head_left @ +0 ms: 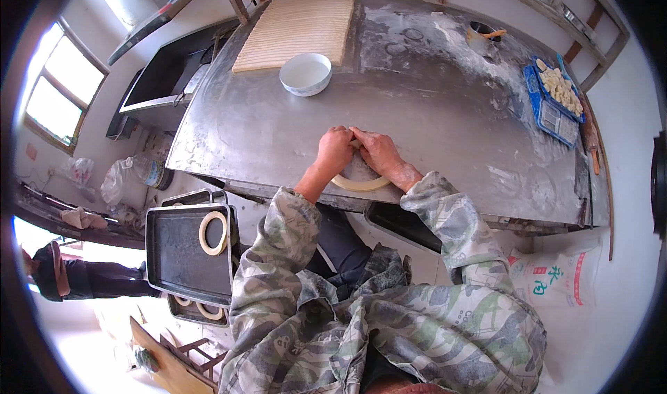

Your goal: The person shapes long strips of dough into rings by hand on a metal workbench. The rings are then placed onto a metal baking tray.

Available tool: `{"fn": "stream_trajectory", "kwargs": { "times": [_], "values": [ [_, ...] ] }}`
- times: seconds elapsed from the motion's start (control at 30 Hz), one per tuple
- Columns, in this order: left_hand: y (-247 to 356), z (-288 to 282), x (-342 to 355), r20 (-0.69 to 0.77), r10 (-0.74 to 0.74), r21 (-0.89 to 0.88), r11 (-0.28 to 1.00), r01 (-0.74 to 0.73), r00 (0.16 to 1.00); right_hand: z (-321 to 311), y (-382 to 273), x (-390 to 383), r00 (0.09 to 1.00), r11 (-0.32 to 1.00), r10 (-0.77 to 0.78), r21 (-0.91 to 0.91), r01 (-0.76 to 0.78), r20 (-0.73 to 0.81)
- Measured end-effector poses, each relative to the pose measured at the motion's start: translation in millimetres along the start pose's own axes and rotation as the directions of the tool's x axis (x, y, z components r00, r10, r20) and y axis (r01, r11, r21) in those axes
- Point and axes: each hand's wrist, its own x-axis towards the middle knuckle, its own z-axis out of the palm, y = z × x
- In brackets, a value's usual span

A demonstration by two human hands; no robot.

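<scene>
Now the left hand [335, 151] and right hand [381, 156] bend close together over the far side of the dough ring [359, 185]. It lies by the near edge of the metal table [438, 116]. I can't tell if they pinch it. Pulling too hard might tear it; a bumping sleeve [448, 210] might push it off.

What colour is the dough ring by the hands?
The dough ring is pale cream, clearest in the head view.
</scene>
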Motion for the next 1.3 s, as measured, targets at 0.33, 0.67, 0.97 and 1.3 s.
{"fn": "stream_trajectory", "kwargs": {
  "times": [0.33,0.67,0.97,1.3],
  "values": [
    [15,-3,-5,-0.088,-0.037,-0.051,0.998,0.033,0.995,-4,7,2,0.991,0.983,0.105,0.140,-0.115,0.077],
    [16,6,-6,-0.208,-0.013,-0.147,0.989,-0.018,0.978,-5,4,-4,0.999,0.994,-0.037,0.099,0.039,-0.020],
    [7,7,-15,-0.245,-0.033,-0.148,0.989,-0.004,0.969,-8,-13,-23,0.994,0.993,-0.033,-0.106,0.044,0.104],
    [-2,4,-16,-0.215,-0.060,-0.147,0.989,0.029,0.975,-8,-23,-25,0.982,0.955,-0.060,-0.277,0.109,0.178]
  ]
}}
